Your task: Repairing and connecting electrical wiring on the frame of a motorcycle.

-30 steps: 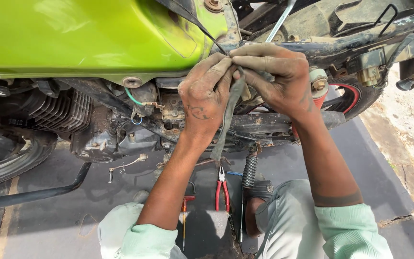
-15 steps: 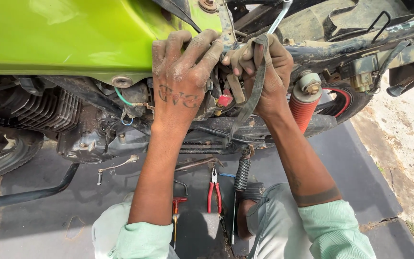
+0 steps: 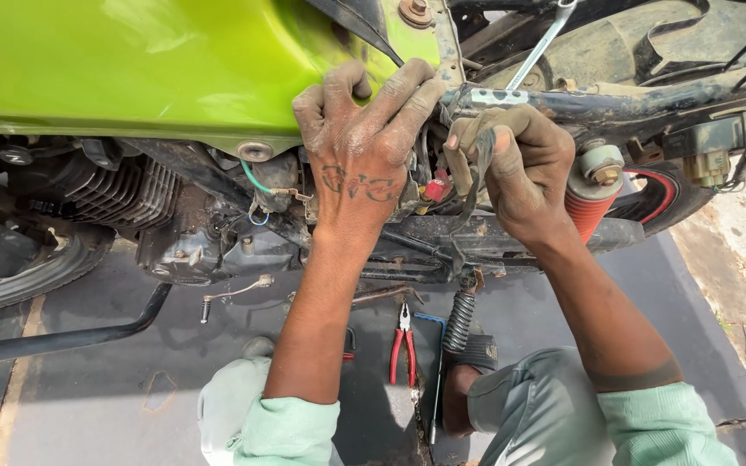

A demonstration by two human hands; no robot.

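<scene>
Since the earlier frame the left hand [image 3: 360, 164] has spread flatter, fingers splayed against the lower edge of the green tank [image 3: 131, 69], closed on nothing. The right hand [image 3: 515, 164] has shifted little; its grip is shut on a dark strap [image 3: 479, 168] that hangs down over the frame [image 3: 615, 103], just beside a small red part [image 3: 436, 188]. A red shock spring [image 3: 582, 211] sits right of that hand. Red pliers [image 3: 403, 345] lie on the floor below, near a black coil spring [image 3: 458, 321]
</scene>
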